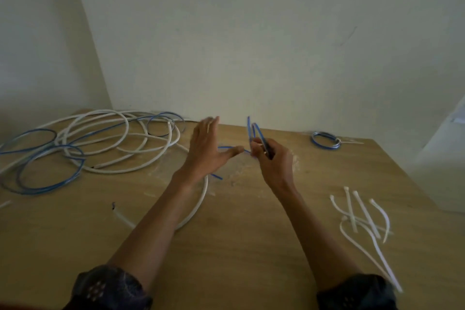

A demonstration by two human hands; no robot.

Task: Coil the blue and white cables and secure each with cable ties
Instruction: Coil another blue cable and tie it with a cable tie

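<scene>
Dark patterned sleeves frame the near edge of a wooden desk, where a person's bare forearms reach in over the cables. At mid-desk, the right hand has its grip curled tight round several small upright loops of blue cable, which stand above the knuckles. Just left of the right hand, the left hand is spread, fingers straight and thumb out, its grip slack and holding nothing. A strand of the blue cable runs from the right hand past that thumb; whether the two touch cannot be told. Far left of the right hand, loose blue loops lie flat on the desk, tangled with the white cable, which sprawls in wide rings toward the wall. One arc of white cable curves nearer than the right hand, passing under the left forearm. Beyond and to the right of the right hand, well apart from it, a tied blue coil rests near the far edge of the desk. Nearer than the right hand and off to its right, white cable ties lie scattered and crossed over one another.
</scene>
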